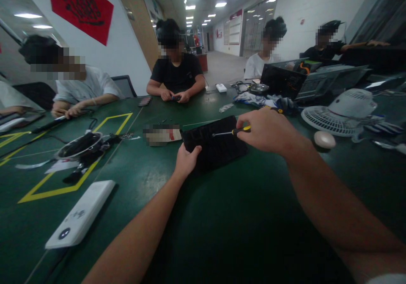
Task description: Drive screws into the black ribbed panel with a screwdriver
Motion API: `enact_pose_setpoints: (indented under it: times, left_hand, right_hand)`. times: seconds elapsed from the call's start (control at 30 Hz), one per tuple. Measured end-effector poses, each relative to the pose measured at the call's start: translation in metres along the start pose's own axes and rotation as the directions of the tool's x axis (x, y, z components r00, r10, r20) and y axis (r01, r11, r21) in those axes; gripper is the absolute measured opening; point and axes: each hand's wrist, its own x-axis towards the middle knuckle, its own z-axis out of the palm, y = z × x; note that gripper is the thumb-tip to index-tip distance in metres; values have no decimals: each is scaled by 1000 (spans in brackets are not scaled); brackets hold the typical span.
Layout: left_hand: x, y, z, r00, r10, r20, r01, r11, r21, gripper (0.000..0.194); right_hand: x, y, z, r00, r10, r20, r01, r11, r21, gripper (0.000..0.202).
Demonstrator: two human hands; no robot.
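Black rectangular panel (217,149) is clamped in left fingers (196,150); right fingers (244,118) clasp a slim screwdriver (235,131).

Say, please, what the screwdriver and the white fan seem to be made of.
Screwdriver shaft: probably bare metal, given its silvery shine.
Screwdriver handle: likely plastic, perhaps partly rubber; its yellow-and-black colouring suggests this, but its finish is unclear.
White fan: seemingly smooth plastic, judging by its even surface and ribbed grille.

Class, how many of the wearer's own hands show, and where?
2: the left hand on a black panel at its left edge, the right hand farther right, holding a screwdriver.
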Motion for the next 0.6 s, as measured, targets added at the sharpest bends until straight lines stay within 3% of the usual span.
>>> enact_pose_setpoints:
  times: [0.6]
  left_hand:
    - [-1, 4, 1, 1000, -12, 1, 12, 1000, -22, 37]
  right_hand:
    - [3, 0, 3, 998, 23, 59, -22, 1000, -12, 29]
